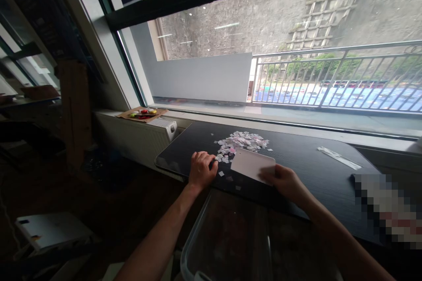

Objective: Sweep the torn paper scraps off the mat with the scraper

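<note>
My right hand [285,182] grips a thin pale card [252,166] by its right end, thumb on its near face. The card has rounded corners and is tilted up above the black table [296,158]. Behind it spreads a pile of small white and pinkish paper pieces [244,140]. Just left of the pile, my left hand [202,169] is at the table with fingers curled. Whatever those fingers hold, if anything, is hidden. A few loose paper pieces [221,174] lie between my hands near the table's front edge.
Below the table edge stands a clear plastic bin [194,239]. White strips [339,158] lie at the table's right, near a blurred-out object [389,206]. A radiator [141,136] stands left, with a cardboard piece [127,115] bearing colourful items above it. A window runs behind.
</note>
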### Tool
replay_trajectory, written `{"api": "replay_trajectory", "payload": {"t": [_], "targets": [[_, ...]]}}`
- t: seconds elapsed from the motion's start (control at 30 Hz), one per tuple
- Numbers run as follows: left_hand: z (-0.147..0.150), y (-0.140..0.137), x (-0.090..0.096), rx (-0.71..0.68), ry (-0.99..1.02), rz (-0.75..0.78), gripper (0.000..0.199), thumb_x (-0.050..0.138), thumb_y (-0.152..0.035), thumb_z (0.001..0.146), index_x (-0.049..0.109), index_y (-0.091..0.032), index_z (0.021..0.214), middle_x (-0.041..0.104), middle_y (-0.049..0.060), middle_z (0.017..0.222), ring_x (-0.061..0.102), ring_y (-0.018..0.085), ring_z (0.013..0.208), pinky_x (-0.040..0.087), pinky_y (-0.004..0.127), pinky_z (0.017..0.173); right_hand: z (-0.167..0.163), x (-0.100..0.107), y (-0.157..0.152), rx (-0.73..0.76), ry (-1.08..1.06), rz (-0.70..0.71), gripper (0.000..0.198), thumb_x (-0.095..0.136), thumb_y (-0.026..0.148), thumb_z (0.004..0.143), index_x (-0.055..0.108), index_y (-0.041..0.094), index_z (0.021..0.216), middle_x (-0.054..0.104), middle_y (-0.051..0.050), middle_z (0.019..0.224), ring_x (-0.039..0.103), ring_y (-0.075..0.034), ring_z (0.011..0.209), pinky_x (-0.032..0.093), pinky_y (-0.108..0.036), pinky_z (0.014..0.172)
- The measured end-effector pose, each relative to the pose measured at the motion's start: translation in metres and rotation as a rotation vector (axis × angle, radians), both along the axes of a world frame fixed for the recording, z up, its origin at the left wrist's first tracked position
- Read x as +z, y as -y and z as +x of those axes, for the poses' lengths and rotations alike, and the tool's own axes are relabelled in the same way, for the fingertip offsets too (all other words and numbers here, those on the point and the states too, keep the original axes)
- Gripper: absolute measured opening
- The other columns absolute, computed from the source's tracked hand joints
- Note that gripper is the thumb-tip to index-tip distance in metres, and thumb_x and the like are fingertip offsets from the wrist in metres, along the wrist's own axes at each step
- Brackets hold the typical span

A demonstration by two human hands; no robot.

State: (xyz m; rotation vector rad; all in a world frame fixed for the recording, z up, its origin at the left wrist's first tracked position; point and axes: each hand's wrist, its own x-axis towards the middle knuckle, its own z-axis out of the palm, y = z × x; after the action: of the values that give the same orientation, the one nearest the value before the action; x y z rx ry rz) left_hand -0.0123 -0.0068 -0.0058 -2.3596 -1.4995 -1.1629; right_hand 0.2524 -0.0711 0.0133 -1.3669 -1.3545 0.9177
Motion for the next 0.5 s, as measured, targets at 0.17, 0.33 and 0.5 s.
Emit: {"api": "replay_trajectory", "payload": {"t": [0.17, 0.33, 0.5], "targets": [[0.0, 0.0, -0.001, 0.0, 0.016, 0.008, 0.015, 0.054, -0.024, 0.084, 0.067, -0.021, 0.091, 0.068, 0.006, 0.088, 0.058, 0.026, 0.102, 0.036, 0.048, 0.101, -0.007, 0.003, -0.001, 0.117, 0.002, -0.055, 0.046, 0.083, 0.054, 0.05, 0.074, 0.016, 0.075, 0.075, -0.006, 0.072, 0.067, -0.023, 0.065, 0.056, -0.037, 0.065], [0.0, 0.0, -0.001, -0.007, 0.011, -0.006, 0.015, 0.054, -0.024, 0.085, 0.067, -0.02, 0.092, 0.068, 0.007, 0.088, 0.058, 0.027, 0.103, 0.035, 0.05, 0.102, 0.002, 0.004, 0.014, 0.141, -0.002, -0.076, 0.05, 0.081, 0.059, 0.052, 0.075, 0.017, 0.076, 0.076, -0.007, 0.075, 0.069, -0.025, 0.068, 0.056, -0.039, 0.067], [0.0, 0.0, -0.001, 0.002, 0.017, -0.003, 0.015, 0.055, -0.023, 0.083, 0.068, -0.022, 0.091, 0.068, 0.006, 0.089, 0.057, 0.026, 0.105, 0.034, 0.05, 0.103, 0.012, 0.005, 0.015, 0.021, -0.039, -0.103, 0.056, 0.084, 0.061, 0.042, 0.074, 0.018, 0.075, 0.076, -0.008, 0.075, 0.069, -0.027, 0.068, 0.057, -0.043, 0.069]]}}
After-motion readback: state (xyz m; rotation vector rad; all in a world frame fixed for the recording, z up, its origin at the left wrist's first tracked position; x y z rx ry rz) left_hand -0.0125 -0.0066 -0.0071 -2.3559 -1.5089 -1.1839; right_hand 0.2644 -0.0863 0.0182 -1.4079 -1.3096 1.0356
